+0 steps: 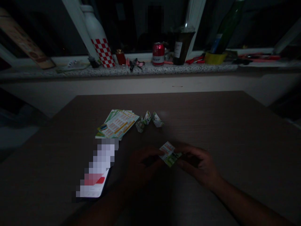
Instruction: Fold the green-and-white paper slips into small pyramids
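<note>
A small folded printed paper point(169, 153) in white and green is pinched between both hands just above the dark table point(211, 119). My left hand point(141, 166) grips its left edge and my right hand point(199, 164) grips its right edge. Both sets of fingers are closed on it. Beyond the hands lie three small folded paper pieces point(150, 121) and a fanned stack of printed leaflets point(117, 124). A phone point(97, 174) with a lit screen lies to the left of my left hand.
The room is very dark. On the stone windowsill point(131, 70) behind the table stand a red-and-white checked bottle point(100, 39), a red can point(158, 54), a dark bottle point(182, 47), a green bottle point(227, 26) and small clutter.
</note>
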Available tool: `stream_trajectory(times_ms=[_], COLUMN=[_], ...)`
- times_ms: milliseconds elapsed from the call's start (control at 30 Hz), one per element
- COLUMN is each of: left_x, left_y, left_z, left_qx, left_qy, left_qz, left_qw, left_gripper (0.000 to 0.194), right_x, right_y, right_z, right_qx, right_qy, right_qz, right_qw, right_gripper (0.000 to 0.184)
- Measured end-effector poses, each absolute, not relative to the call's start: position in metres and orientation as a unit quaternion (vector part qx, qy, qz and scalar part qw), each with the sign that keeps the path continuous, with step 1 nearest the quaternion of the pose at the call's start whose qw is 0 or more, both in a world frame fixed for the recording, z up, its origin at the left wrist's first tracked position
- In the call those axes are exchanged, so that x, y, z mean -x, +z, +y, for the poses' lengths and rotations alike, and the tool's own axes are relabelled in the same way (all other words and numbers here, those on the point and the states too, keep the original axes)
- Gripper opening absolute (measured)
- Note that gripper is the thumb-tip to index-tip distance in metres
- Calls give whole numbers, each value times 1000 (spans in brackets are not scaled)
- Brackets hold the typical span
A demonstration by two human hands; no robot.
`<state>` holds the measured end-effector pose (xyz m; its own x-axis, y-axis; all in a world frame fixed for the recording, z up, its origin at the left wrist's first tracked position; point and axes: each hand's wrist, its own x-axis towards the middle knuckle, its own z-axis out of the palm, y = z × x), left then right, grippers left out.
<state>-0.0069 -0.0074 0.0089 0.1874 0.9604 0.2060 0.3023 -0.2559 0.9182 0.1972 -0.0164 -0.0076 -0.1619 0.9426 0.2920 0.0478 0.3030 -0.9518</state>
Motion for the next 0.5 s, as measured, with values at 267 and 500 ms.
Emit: stream_trajectory(times_ms=[267,500], left_x=[5,3], left_y=[11,17], left_z=[-8,-7], left_qx=[-639,-634], left_qy=[420,409], left_qz=[490,468], left_qw=[418,459], left_gripper=[17,9], right_x=[-196,-191], right_y=[-1,0], right_z=[-15,-18], right_qx=[422,471], right_qy=[389,366], right_qz=[-616,-598], right_qw=[540,536], right_gripper=[5,11])
